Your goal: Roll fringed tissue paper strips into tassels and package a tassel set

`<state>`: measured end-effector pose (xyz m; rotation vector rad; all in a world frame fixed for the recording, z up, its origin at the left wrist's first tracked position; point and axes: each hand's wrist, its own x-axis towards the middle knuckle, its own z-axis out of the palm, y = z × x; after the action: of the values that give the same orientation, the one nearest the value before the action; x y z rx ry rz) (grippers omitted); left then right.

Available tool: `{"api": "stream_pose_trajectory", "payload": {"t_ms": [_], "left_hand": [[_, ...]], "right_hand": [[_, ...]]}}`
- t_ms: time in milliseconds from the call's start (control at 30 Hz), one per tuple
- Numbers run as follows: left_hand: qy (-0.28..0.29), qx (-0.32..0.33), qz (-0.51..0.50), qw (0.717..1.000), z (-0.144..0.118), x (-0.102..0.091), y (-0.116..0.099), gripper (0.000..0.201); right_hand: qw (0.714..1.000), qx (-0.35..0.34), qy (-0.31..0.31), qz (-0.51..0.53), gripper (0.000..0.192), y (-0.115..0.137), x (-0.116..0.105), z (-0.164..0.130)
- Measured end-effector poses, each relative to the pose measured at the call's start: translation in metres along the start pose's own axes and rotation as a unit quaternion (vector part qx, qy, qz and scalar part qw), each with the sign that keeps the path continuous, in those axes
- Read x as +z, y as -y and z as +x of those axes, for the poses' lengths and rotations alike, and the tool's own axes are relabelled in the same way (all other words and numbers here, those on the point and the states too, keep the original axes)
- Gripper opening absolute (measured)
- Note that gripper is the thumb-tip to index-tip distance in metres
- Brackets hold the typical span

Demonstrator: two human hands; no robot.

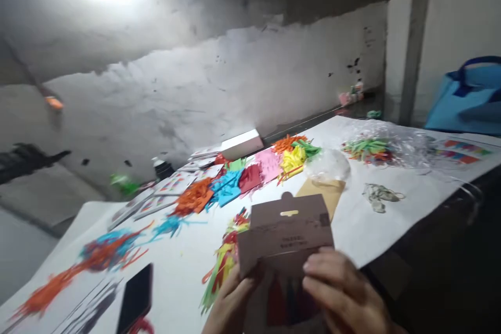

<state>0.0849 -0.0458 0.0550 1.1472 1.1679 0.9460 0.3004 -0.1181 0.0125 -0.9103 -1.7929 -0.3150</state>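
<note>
While fingers (pixel 331 270) hold brown box (pixel 285 265), lettering (pixel 293 242) is blurred; base cropped

Package (pixel 287 242) is sitting between left hand (pixel 230 297) and right hand (pixel 348 292) at the near side of the table (pixel 188 263).
Strip pile (pixel 223 261) is lying just left of the package, phone (pixel 136 297) farther left, loose strips (pixel 105 250) beyond the phone; strip bundles (pixel 227 188) are running in a row behind, cards (pixel 176 185) lying at their left, carton (pixel 241 145) resting behind them near the wall (pixel 235 78); envelope (pixel 338 195) is lying behind the package, plastic bag (pixel 329 164) behind that, scrap (pixel 379 195) lying right of the envelope, plastic wrapping (pixel 407 138) farther back, handbag (pixel 469 96) sitting far right.
</note>
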Motion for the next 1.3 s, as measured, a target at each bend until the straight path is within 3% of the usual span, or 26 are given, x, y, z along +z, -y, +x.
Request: {"api": "stream_pose_trajectory", "payload": {"t_ms": [100,267,433,633,800,967,1067,1167,1233,1300], "left_hand": [[0.082,-0.039,-0.046,0.995,0.002,0.002,0.01,0.054],[0.148,-0.05,-0.151,0.976,0.0,0.018,0.025,0.045],[0.197,-0.106,-0.158,0.962,0.009,0.018,0.029,0.03],[0.23,-0.098,-0.142,0.958,0.023,0.021,0.034,0.017],[0.273,-0.084,-0.126,0.95,0.024,0.023,0.035,0.027],[0.223,-0.094,-0.144,0.96,0.022,0.031,0.037,0.029],[0.161,-0.106,-0.126,0.973,0.025,0.033,0.039,0.026],[0.12,-0.101,-0.119,0.981,0.033,0.026,0.041,0.021],[0.122,-0.098,-0.139,0.978,0.04,0.017,0.042,0.027],[0.141,-0.103,-0.164,0.971,0.044,0.009,0.042,0.033]], "right_hand": [[0.998,-0.001,-0.051,-0.046,0.04,-0.015,-0.025,0.014],[0.997,0.03,-0.06,-0.049,0.034,-0.026,-0.022,0.026],[0.997,0.065,-0.03,0.003,0.039,-0.035,-0.023,0.019],[0.992,0.111,-0.006,0.063,0.024,-0.039,-0.026,0.025],[0.982,0.142,0.03,0.12,0.01,-0.042,-0.032,0.032],[0.986,0.135,-0.008,0.094,0.013,-0.045,-0.026,0.028],[0.974,0.174,-0.084,0.116,0.012,-0.044,-0.025,0.018],[0.934,0.278,-0.135,0.178,0.017,-0.044,-0.04,-0.009],[0.91,0.377,-0.099,0.144,0.017,-0.05,-0.058,-0.045],[0.872,0.481,0.017,0.086,0.025,-0.064,-0.079,-0.098]]}}
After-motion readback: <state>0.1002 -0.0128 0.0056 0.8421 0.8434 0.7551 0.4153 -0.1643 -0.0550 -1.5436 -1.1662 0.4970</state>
